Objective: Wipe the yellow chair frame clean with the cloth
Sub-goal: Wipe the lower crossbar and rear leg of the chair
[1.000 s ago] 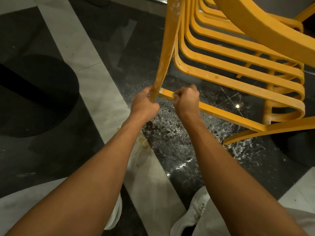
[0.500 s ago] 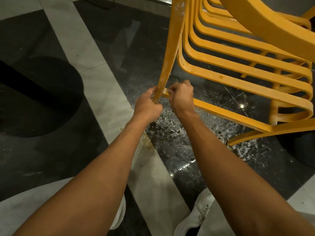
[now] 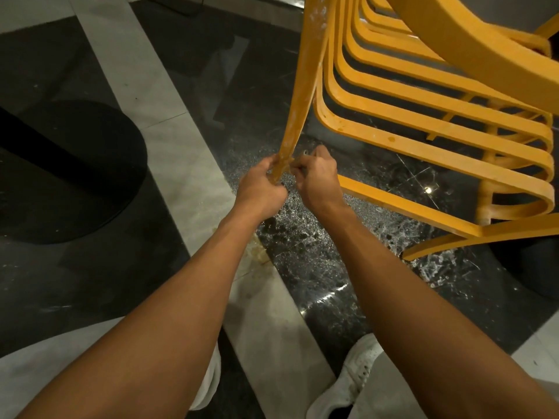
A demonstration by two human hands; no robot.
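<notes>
The yellow chair frame (image 3: 393,122) is tilted above the floor, its curved slats running off to the right. Pale dusty smears cover one long leg (image 3: 302,95) that slopes down to the middle of the view. My left hand (image 3: 260,189) grips the lower end of that leg. My right hand (image 3: 317,176) sits right beside it, fingers curled at the corner where the low crossbar (image 3: 408,207) meets the leg. A small grey bit shows at its fingertips; I cannot tell if it is the cloth. No cloth is plainly in view.
The floor is dark marble (image 3: 302,246), speckled and wet-looking under the chair, crossed by a pale stone stripe (image 3: 187,164). A black round base (image 3: 60,170) lies at the left. My white shoes (image 3: 354,376) stand at the bottom.
My right hand has slid left along the crossbar to the corner beside my left hand. The left hand has kept its grip on the leg.
</notes>
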